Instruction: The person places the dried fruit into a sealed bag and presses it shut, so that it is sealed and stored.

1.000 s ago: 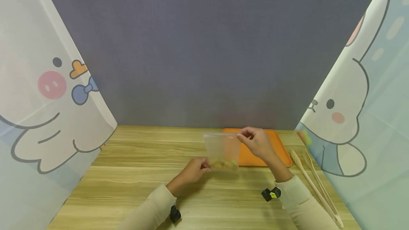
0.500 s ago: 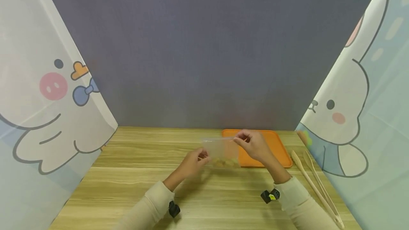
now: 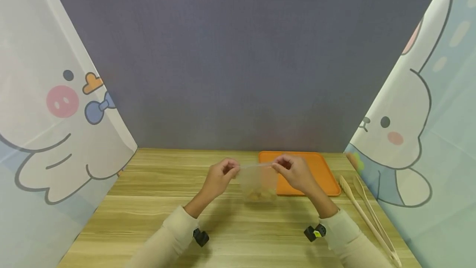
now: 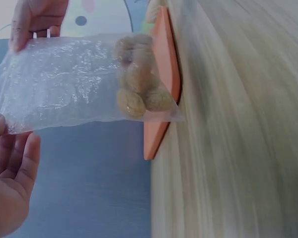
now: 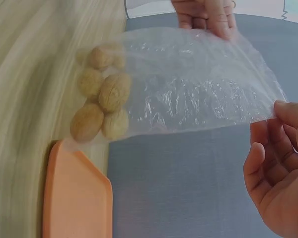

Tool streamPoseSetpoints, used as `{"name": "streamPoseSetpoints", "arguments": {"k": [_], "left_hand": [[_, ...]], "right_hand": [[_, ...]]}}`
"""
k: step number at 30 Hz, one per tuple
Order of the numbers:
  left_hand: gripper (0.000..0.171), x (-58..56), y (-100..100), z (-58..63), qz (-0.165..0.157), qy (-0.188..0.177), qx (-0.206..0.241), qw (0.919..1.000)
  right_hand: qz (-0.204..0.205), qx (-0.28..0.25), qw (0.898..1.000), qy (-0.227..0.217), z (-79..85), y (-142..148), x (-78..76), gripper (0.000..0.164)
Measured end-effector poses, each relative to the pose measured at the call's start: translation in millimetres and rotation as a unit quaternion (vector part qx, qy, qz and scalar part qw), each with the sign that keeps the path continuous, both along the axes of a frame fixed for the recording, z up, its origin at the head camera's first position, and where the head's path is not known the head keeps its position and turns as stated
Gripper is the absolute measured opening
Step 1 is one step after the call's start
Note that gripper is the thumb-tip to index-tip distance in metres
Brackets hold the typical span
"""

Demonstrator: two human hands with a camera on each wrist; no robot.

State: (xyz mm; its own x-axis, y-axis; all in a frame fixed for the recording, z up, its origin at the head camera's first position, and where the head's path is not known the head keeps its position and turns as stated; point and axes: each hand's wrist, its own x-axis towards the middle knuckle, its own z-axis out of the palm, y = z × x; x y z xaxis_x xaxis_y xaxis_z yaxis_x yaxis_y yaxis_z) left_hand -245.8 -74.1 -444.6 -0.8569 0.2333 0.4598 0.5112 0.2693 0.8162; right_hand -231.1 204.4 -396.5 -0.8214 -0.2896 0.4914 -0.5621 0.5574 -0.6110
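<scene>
A clear plastic zip bag [image 3: 258, 181] hangs upright over the table, with several walnuts [image 5: 102, 94] gathered at its bottom. My left hand [image 3: 220, 177] pinches the bag's top left corner between thumb and fingers. At the opposite top corner, my right hand [image 3: 295, 173] pinches the bag the same way. The top edge is stretched nearly straight between the two hands. In the left wrist view the walnuts [image 4: 139, 77] show through the film, below both hands.
An orange tray [image 3: 320, 173] lies behind the bag at the back right of the wooden table [image 3: 156, 202]. Wooden tongs [image 3: 368, 214] rest along the right edge. A grey backdrop [image 3: 238, 61] stands behind, with cartoon-printed panels at both sides.
My left hand has moved up from the bag's lower left side to its top left corner and now pinches it there. The right hand has come down slightly, still pinching its corner.
</scene>
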Motion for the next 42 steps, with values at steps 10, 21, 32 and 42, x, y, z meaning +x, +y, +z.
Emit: {"name": "streamPoseSetpoints", "arguments": {"k": [10, 21, 32, 42], "left_hand": [[0.014, 21.5, -17.7, 13.8, -0.061, -0.021, -0.047, 0.9968], [0.010, 42.4, -29.7, 12.6, -0.109, -0.112, -0.064, 0.9857], [0.016, 55.4, -31.0, 17.7, -0.125, -0.193, -0.062, 0.9713], [0.011, 32.3, -25.9, -4.0, -0.089, -0.131, -0.110, 0.9813]], "right_hand": [[0.037, -0.039, 0.996, -0.068, -12.0, 0.1, 14.2, 0.010], [0.055, -0.068, 0.979, -0.183, -27.4, -6.2, 35.8, 0.017], [0.043, -0.082, 0.957, -0.276, -22.8, -9.2, 51.5, 0.022], [0.000, -0.040, 0.969, -0.244, -43.0, -13.1, 29.7, 0.016]]}}
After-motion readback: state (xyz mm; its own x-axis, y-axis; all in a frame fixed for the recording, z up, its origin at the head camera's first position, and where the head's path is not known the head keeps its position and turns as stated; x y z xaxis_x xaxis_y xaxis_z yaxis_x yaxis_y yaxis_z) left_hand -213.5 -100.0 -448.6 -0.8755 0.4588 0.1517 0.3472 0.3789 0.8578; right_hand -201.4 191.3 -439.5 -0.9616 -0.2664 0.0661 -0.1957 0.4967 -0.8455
